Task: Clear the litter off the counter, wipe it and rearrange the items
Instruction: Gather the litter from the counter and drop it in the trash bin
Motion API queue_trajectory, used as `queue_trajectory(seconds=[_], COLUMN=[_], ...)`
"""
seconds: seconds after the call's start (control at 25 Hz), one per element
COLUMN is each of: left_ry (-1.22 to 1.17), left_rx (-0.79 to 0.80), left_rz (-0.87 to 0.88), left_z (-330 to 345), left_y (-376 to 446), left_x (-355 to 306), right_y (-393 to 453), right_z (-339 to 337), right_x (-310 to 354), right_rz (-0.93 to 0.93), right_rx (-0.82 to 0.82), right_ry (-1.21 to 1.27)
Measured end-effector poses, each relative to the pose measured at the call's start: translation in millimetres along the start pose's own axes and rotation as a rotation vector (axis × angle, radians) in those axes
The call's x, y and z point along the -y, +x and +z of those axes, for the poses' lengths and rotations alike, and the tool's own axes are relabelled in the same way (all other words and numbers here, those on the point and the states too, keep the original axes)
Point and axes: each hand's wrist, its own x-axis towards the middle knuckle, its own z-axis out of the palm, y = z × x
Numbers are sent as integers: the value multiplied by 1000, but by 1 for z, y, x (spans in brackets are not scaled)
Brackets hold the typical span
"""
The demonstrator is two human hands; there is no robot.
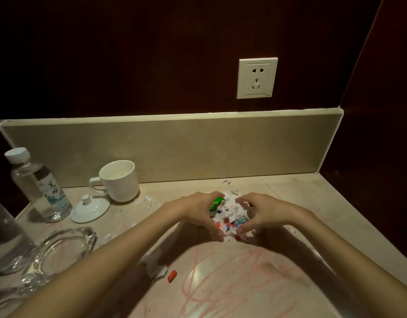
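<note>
Head view: left hand [198, 212] and right hand [262, 214] cupped around litter pile [229, 214] mid-desk [312, 203], fingers curled on scraps. Risk: loose bits spill through gaps when lifted; stray red piece [172, 276] and shreds near mug [120, 180] missed.

Two bare forearms, no sleeves or jewellery.

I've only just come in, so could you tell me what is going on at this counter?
A person is gathering litter: the left hand and right hand cup a pile of scraps of white paper and coloured bits between them on the counter. Stray scraps and a red piece still lie loose nearer the person. Red scribbles mark the surface, so wiping is not yet done. A mug, lid and bottle stand at the left.
</note>
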Motion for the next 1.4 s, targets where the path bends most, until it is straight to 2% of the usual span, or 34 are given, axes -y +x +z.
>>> queue_trajectory(seconds=[0.16, 0.48, 0.8, 1.0, 1.16, 1.28, 1.4], left_ry=[23, 0, -45, -154, -163, -89, -108], left_rx=[-97, -235, -269, -160, -199, -272, -319], left_rz=[34, 49, 19, -12, -6, 19, 30], left_z=[7, 13, 18, 15, 22, 29, 26], left_y=[0, 3, 6, 2, 0, 1, 2], left_x=[-6, -13, -25, -27, -32, -35, -32], right_y=[-6, -11, -2, 0, 1, 2, 1], right_z=[3, -17, 8, 10, 8, 4, -6], right_x=[1, -15, -2, 8, 18, 21, 15], right_rz=[-5, 75, 96, 133, 118, 120, 47], right_rx=[1, 45, -103, -140, -156, -107, 8], right_ry=[-122, -118, -67, -15, 56, 181, 213])
